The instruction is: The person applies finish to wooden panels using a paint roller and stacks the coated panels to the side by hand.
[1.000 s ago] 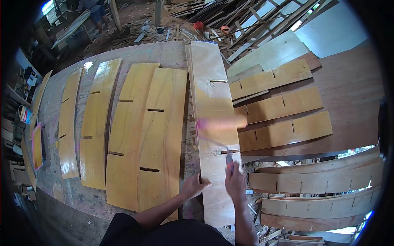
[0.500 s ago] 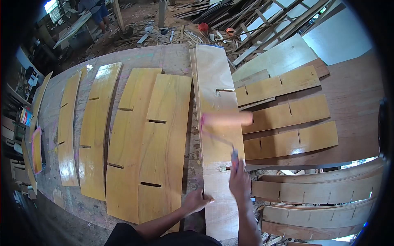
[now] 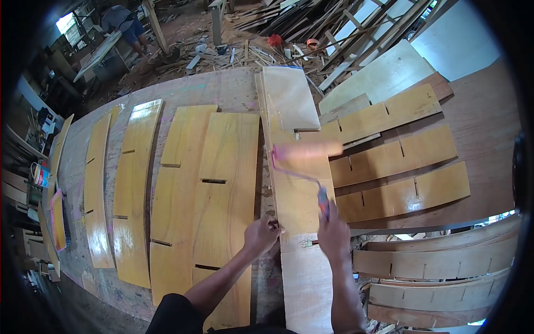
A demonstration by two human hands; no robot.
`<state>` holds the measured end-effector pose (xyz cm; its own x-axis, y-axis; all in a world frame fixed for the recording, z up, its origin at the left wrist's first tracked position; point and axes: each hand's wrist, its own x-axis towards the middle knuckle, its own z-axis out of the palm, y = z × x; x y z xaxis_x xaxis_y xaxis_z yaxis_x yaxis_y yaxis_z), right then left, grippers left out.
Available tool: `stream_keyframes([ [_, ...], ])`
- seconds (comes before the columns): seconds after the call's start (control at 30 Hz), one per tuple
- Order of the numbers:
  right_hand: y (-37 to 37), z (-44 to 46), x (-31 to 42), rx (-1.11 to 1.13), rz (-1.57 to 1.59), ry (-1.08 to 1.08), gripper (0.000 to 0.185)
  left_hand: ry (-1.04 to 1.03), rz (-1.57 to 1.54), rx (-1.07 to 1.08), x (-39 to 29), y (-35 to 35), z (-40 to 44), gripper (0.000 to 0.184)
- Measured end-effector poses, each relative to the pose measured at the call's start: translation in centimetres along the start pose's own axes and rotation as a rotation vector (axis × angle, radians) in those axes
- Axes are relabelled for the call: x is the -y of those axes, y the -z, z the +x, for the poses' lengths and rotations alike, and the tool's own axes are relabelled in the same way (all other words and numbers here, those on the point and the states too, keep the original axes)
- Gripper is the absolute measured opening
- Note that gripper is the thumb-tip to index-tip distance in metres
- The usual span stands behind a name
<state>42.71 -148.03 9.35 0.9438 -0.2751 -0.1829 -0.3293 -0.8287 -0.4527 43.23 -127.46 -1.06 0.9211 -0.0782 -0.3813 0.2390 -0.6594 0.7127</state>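
My right hand (image 3: 335,234) is wrapped round the handle of a paint roller (image 3: 308,150). The roller's sleeve, smeared by motion, lies across a slotted plywood board (image 3: 305,203) in front of me. The middle of that board is yellowish and glossy; its near and far ends look paler. At the board's left edge my left hand (image 3: 261,236) is closed, its fingertips pinching the edge. Left of it lie several yellow coated boards with slots, the nearest being a wide one (image 3: 228,147).
A paint tray (image 3: 57,219) with pink edges sits at the table's left, near a paint bucket (image 3: 40,175). Coated boards (image 3: 395,153) lie to the right, with bare slotted boards (image 3: 439,261) below them. Scrap wood covers the floor behind. Another person (image 3: 125,28) bends at the back left.
The roller has moved a little up the board, toward its far end. My left hand has slid forward along the board's edge. The view has shifted slightly.
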Motion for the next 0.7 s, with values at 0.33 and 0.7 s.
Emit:
stream_keyframes([
  [0.33, -2.7, 13.2, 3.6, -0.042, -0.177, 0.160, 0.055, 0.030, -0.174, 0.127, 1.1, -1.0, 1.3, 0.030],
  [0.7, -5.0, 33.2, 9.8, -0.083, -0.050, 0.198, 0.035, 0.048, -0.239, 0.227, 0.8, -0.5, 1.7, 0.030],
])
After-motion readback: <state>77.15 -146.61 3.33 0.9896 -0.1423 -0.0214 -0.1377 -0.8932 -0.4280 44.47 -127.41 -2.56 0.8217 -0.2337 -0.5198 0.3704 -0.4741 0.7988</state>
